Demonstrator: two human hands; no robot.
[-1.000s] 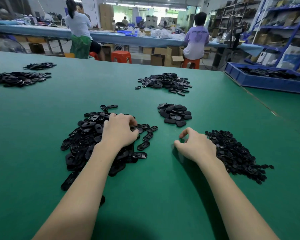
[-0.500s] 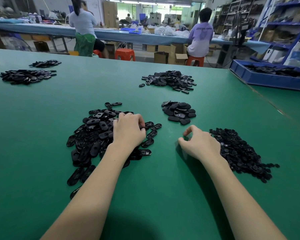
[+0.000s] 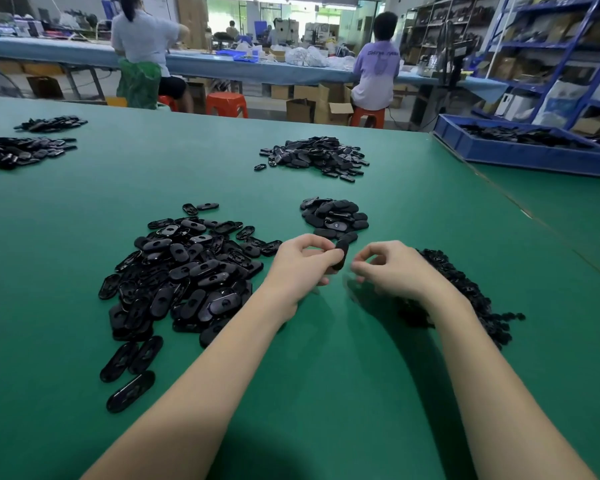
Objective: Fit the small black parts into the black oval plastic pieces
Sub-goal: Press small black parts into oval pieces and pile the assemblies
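Bench [image 3: 84, 237]: green mat surface, fills most of the view; a second green surface adjoins at right, carrying a blue tray [image 3: 520, 154] of dark parts. Room is a workshop: a long blue worktable [image 3: 66, 50] across the back, two people seated at it with backs turned, orange stools, cardboard boxes on the floor, blue shelving at right

Heaps on the bench, six counted. Largest: oval pieces pile [image 3: 181, 278], left of centre, pieces lying at all headings, several strays at its near edge with long axes running near-left to far-right. Far-centre heap [image 3: 312, 155]. Two far-left heaps [image 3: 21, 150], one behind the other. Small heap [image 3: 333, 216] just beyond the hands. Small parts pile [image 3: 471, 299] at right, partly hidden behind the right wrist; individual counts too many to tell

Left hand [image 3: 298, 268]: fingers curled, thumb and fingertips pinching one oval piece [image 3: 341, 252] by its left edge. Piece is held above the bench between the two hands, standing nearly on end, long axis running near-to-far and slightly tilted right at the top, dark back face toward the camera

Right hand [image 3: 392, 268]: fingers curled, thumb and forefinger tips drawn together just beside the oval piece; whether a small part sits in that pinch cannot be told
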